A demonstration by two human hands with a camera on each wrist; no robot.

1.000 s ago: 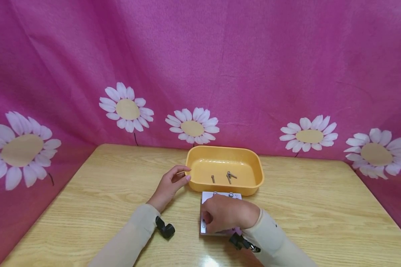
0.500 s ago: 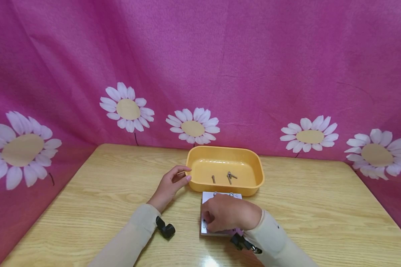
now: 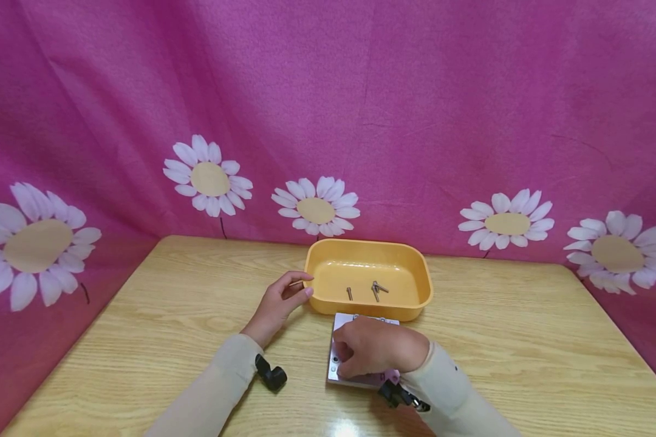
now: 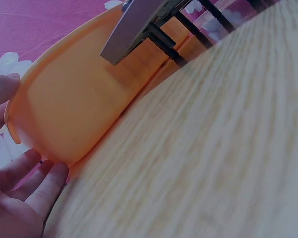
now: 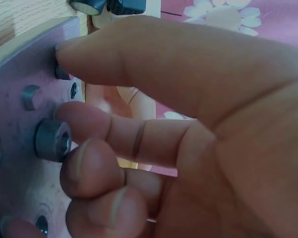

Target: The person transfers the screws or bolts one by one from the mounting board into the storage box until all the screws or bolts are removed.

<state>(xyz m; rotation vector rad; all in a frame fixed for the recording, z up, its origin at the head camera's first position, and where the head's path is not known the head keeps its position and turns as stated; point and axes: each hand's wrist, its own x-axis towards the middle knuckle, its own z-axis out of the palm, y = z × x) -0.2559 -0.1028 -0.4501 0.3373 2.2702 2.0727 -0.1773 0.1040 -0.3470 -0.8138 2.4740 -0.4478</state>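
In the head view, my left hand [image 3: 272, 306] rests at the left end of an orange plastic tray [image 3: 388, 312], its relaxed fingertips touching the rim and outer wall. My right hand [image 3: 379, 346] lies over a metal plate [image 3: 343, 321] in front of the tray, fingers curled and gripping it. The right wrist view has the thumb and fingertips against the plate around a socket-head bolt [image 5: 47, 141]. Threaded bolt shanks [image 4: 164, 42] stick out below the raised plate in the left wrist view. My right hand hides most of the plate's top.
Several loose bolts [image 3: 376, 289] lie inside the tray, one of them, a single bolt [image 3: 349, 294], apart on the left. The wooden table [image 3: 503, 340] runs back to a pink curtain [image 3: 404, 121] printed with white daisies.
The plate has shifted slightly to the right and turned a little under my right hand, which moved a little the same way. My left hand and the tray have stayed in place.
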